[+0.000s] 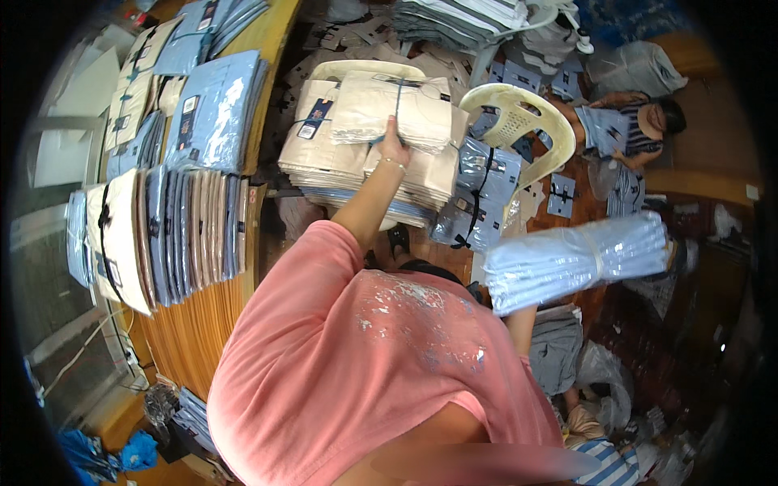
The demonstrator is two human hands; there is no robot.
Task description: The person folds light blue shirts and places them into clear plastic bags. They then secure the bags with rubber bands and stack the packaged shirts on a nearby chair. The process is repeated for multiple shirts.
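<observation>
Nothing can be read on the dark labels (314, 119) of the cream stack (312, 151) or blue packs (223, 105).

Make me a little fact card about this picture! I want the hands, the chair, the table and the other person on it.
Left hand: gripping the near edge of a tied cream bundle
Right hand: hidden by a light blue bundle, which it seems to hold
Chair: pale plastic, right of the cream bundle
Table: at left, with blue and cream bundles
Other person: upper right, striped top
</observation>
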